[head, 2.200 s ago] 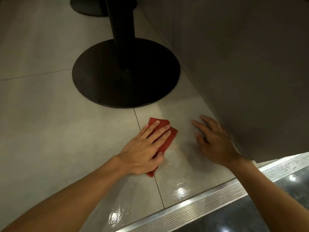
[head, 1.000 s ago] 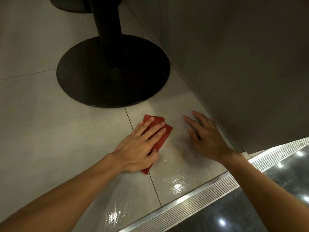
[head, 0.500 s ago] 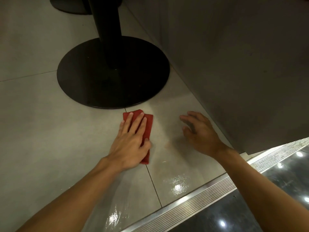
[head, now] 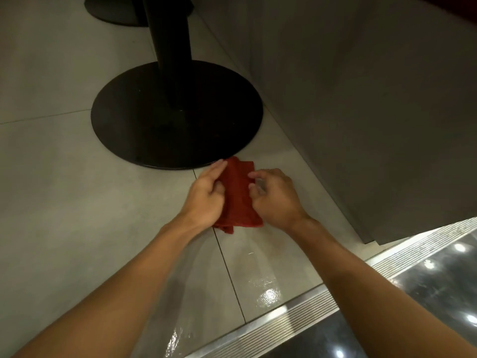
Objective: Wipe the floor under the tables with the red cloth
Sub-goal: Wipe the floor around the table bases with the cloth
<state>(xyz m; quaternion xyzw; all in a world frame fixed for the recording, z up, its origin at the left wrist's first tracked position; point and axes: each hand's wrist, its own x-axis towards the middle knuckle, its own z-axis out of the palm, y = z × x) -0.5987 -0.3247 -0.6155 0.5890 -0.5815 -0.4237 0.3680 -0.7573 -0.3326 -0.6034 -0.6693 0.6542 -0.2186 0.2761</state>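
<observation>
The red cloth (head: 238, 195) is bunched up between both hands, just in front of the black round table base (head: 175, 115). My left hand (head: 205, 196) grips its left side with curled fingers. My right hand (head: 275, 196) pinches its right side with thumb and fingertips. The cloth's lower corner hangs down near the grey tiled floor (head: 77, 215); whether it touches the tile I cannot tell. A wet, shiny patch lies on the tiles below my forearms.
A black table post (head: 170, 47) rises from the base, with a second black base (head: 116, 9) behind it. A grey wall panel (head: 361, 99) stands close on the right. A ribbed metal threshold strip (head: 296, 319) and dark glossy floor (head: 438, 280) lie at the lower right.
My left hand was pressing the cloth flat on the tile; now it has gathered the cloth up. My right hand left the floor and came in to take the cloth's other side.
</observation>
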